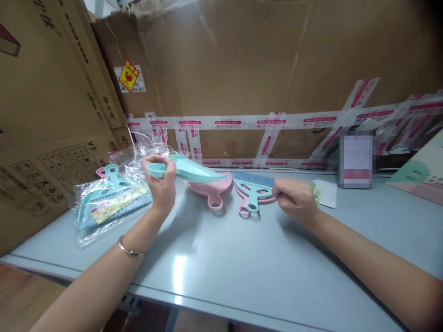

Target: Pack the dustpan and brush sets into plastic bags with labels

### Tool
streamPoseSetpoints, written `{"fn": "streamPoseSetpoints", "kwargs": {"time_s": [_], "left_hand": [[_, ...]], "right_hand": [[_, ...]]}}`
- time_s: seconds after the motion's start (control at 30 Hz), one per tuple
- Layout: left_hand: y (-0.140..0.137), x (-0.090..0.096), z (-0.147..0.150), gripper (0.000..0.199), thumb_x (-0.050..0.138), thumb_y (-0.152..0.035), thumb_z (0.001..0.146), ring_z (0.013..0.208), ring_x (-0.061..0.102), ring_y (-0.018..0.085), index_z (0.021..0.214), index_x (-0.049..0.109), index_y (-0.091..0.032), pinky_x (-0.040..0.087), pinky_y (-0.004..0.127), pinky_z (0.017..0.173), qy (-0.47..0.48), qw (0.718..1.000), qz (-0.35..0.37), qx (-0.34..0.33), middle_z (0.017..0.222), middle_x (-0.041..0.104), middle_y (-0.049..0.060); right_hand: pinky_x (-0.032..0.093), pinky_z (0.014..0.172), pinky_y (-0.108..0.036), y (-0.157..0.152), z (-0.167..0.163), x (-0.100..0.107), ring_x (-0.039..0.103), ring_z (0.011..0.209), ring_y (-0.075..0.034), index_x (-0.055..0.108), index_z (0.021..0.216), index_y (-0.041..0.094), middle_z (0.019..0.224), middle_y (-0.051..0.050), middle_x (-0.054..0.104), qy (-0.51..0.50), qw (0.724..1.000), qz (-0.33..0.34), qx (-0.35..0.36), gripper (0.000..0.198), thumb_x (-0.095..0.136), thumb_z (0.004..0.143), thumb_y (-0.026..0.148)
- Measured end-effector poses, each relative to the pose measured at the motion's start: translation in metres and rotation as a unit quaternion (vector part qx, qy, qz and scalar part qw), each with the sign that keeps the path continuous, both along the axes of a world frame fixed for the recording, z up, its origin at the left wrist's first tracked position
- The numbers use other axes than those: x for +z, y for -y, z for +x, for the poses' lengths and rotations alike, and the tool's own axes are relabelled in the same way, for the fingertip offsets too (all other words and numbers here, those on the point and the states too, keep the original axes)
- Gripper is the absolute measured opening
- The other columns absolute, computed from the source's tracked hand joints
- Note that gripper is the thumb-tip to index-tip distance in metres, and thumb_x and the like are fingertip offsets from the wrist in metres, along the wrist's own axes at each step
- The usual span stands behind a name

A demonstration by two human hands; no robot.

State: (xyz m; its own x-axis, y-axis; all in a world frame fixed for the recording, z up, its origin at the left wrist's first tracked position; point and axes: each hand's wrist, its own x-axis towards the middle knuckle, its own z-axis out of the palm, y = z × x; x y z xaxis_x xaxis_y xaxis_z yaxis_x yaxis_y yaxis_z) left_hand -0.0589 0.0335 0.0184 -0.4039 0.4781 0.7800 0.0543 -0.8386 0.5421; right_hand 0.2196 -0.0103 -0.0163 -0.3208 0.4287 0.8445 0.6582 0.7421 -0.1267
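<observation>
My left hand (159,182) grips a mint-green dustpan (195,169) by its handle, raised above the table and tilted with its pan pointing right. Below it on the table lies a pink dustpan (212,190), its handle toward me. Just to the right, a mint-green hand brush (252,191) with blue bristles rests on top of a pink brush (244,210), which is mostly covered. My right hand (296,200) is closed in a fist at the right end of these brushes; nothing shows in its fingers.
Clear plastic packaging (85,237) at left holds another mint-green dustpan and brush set (112,184). Large cardboard boxes (224,60) wall the back and left. A blurred upright device (357,159), a white card (327,193) and a printed box (420,170) stand or lie at right.
</observation>
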Motion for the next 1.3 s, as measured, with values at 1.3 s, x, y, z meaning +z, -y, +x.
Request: {"fn": "streamPoseSetpoints", "kwargs": {"time_s": [1.3], "left_hand": [[0.03, -0.01, 0.05, 0.026, 0.058, -0.033, 0.076, 0.097, 0.058, 0.023, 0.095, 0.068, -0.018, 0.043, 0.037, 0.088, -0.35, 0.825, -0.314, -0.315, 0.101, 0.067, 0.006]], "right_hand": [[0.047, 0.083, -0.038, -0.006, -0.001, -0.019, 0.061, 0.096, -0.024, 0.064, 0.096, 0.018, 0.1, -0.009, 0.068, -0.16, 0.929, -0.331, -0.049, 0.044, 0.044, 0.081, 0.055]]}}
